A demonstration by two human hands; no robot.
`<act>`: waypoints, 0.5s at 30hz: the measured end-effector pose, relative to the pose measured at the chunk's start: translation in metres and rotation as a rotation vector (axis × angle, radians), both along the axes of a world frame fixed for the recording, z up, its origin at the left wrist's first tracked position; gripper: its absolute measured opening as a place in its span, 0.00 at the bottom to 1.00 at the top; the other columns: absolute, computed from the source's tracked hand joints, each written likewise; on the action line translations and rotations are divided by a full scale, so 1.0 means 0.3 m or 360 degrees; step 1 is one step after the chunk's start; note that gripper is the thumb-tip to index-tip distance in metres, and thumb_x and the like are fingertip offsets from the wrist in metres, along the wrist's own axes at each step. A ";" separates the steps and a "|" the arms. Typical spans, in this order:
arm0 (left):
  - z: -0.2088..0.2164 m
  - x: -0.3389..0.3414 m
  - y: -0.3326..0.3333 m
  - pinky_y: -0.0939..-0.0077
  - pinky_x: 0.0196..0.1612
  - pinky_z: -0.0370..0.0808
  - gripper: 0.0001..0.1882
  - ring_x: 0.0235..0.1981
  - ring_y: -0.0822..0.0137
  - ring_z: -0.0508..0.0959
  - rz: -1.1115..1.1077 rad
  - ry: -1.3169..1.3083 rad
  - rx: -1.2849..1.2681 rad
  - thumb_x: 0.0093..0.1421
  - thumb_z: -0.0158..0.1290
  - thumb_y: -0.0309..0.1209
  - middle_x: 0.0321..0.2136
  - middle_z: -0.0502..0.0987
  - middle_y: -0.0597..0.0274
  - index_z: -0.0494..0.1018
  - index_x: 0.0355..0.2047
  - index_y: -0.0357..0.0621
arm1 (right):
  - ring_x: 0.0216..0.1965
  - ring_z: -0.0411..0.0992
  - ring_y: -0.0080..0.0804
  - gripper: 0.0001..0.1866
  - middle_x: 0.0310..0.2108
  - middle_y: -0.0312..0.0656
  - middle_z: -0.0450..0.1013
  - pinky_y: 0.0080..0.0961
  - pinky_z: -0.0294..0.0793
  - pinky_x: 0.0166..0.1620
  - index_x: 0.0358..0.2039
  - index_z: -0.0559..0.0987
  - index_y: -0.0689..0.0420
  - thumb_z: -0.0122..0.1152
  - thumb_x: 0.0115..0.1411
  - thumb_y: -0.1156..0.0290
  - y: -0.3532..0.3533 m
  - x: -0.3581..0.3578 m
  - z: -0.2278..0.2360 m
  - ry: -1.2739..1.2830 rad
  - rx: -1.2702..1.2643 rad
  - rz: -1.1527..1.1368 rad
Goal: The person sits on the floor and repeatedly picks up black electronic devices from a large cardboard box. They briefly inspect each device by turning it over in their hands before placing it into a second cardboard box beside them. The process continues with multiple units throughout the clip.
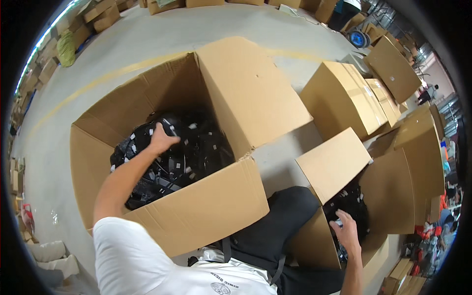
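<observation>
L hand point(163, 141) is down in the big carton point(196, 201), on or just over its black pcs point(196, 147); can't tell if it grips one. R hand point(348, 233) is open, fingers loosely bent, at the mouth of the smaller carton point(309, 241) w/ more black items point(361, 201). Cartons sit either side of a bent knee point(295, 202), prob. for easy reach, flaps point(250, 88) out, presumably for access.
</observation>
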State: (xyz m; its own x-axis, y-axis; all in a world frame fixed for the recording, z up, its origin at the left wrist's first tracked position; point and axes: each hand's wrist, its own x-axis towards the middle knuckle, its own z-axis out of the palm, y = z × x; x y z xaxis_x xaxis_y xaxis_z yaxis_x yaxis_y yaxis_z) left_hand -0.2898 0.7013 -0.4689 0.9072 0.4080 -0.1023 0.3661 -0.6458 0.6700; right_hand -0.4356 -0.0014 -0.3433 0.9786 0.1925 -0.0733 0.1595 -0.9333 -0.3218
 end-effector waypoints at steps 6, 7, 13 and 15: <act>0.640 -0.103 -0.245 0.67 0.57 0.74 0.39 0.51 0.63 0.77 -0.0266 -0.0643 -0.0765 0.48 0.74 0.33 0.49 0.77 0.53 0.67 0.56 0.35 | 0.57 0.76 0.42 0.23 0.52 0.55 0.78 0.34 0.74 0.59 0.53 0.79 0.66 0.70 0.58 0.73 0.459 0.078 0.295 -0.0011 0.0780 0.0037; 0.704 -0.128 -0.294 0.67 0.58 0.74 0.39 0.51 0.63 0.77 -0.0304 -0.0771 -0.0902 0.49 0.74 0.33 0.50 0.76 0.54 0.66 0.57 0.35 | 0.57 0.76 0.42 0.25 0.52 0.55 0.78 0.35 0.74 0.59 0.55 0.77 0.66 0.70 0.59 0.72 0.562 0.098 0.318 -0.0072 0.0917 0.0121; 0.830 -0.290 -0.622 0.67 0.62 0.71 0.38 0.56 0.65 0.74 -0.0696 -0.1149 -0.0928 0.57 0.70 0.36 0.56 0.73 0.55 0.64 0.62 0.37 | 0.54 0.72 0.31 0.42 0.54 0.48 0.73 0.31 0.76 0.54 0.69 0.57 0.67 0.66 0.66 0.56 1.093 0.206 0.330 0.0130 0.2449 0.0072; 0.829 -0.307 -0.656 0.66 0.63 0.71 0.33 0.56 0.64 0.75 -0.0641 -0.1096 -0.1526 0.65 0.62 0.41 0.57 0.72 0.55 0.63 0.62 0.37 | 0.50 0.72 0.26 0.39 0.50 0.43 0.73 0.28 0.76 0.52 0.68 0.60 0.67 0.65 0.67 0.56 1.083 0.184 0.348 0.0079 0.2421 0.0013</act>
State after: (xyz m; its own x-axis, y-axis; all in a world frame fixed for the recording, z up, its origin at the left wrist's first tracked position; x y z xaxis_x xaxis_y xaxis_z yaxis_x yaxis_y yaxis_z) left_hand -0.3820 0.5044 -0.2203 0.9334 0.1122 0.3408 -0.3579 0.2243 0.9064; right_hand -0.3804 0.3237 -0.2389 0.9797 0.1186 0.1618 0.1232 0.2806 -0.9519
